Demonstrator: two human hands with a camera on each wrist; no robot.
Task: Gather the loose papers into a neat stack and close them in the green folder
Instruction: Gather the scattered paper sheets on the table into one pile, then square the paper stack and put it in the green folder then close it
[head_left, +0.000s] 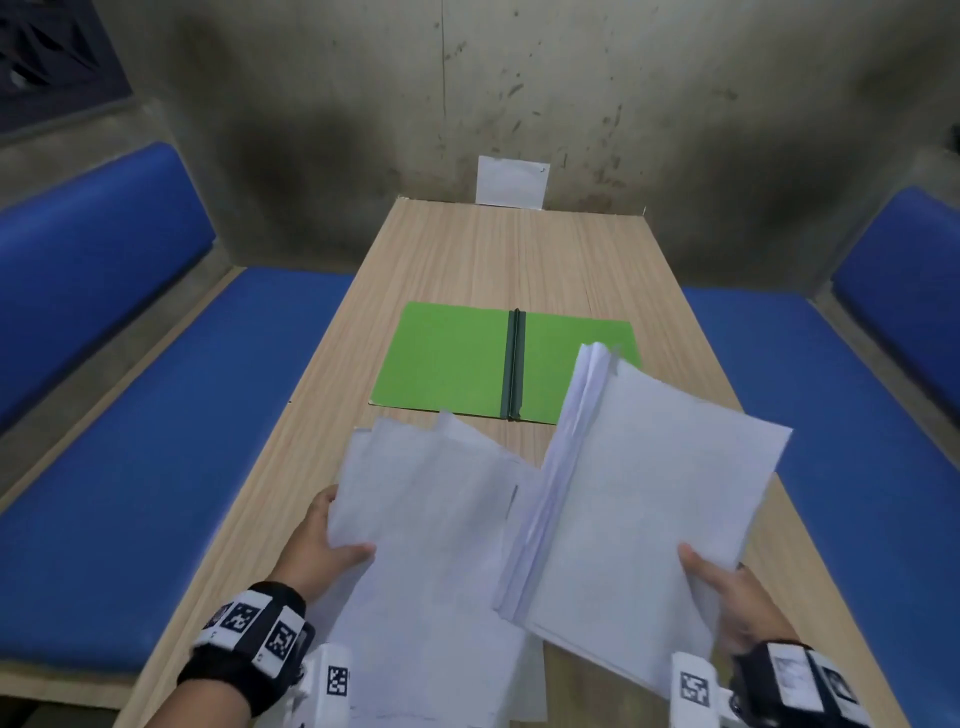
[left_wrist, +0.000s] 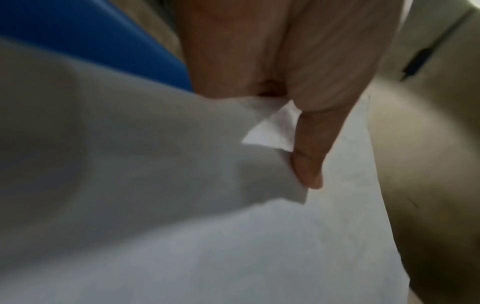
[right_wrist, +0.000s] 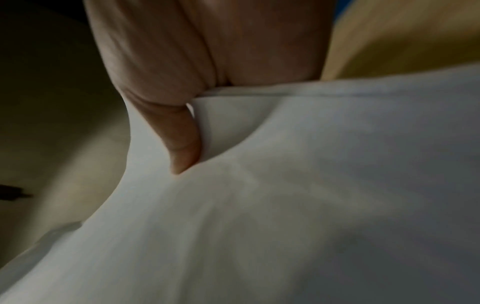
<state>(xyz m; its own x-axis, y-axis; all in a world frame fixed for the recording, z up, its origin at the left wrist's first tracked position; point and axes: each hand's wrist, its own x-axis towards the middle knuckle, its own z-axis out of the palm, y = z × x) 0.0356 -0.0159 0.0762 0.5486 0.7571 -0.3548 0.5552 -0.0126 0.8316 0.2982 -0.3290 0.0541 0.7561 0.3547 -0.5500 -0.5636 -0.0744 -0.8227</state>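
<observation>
The green folder (head_left: 457, 358) lies open and flat on the wooden table (head_left: 467, 249), its dark spine in the middle. Nearer to me, my left hand (head_left: 324, 540) pinches the left edge of a loose bundle of white papers (head_left: 431, 525), thumb on top. My right hand (head_left: 727, 587) grips a thicker white paper stack (head_left: 649, 499), lifted and tilted, its far corner over the folder's right half. In the left wrist view, my thumb (left_wrist: 309, 156) presses on the papers (left_wrist: 233, 226). In the right wrist view, my thumb (right_wrist: 182, 144) presses on the stack (right_wrist: 311, 185).
Blue cushioned benches (head_left: 171, 447) run along both sides of the table. A small white sheet (head_left: 511, 182) hangs on the stained wall at the table's far end. The table's far half is bare wood.
</observation>
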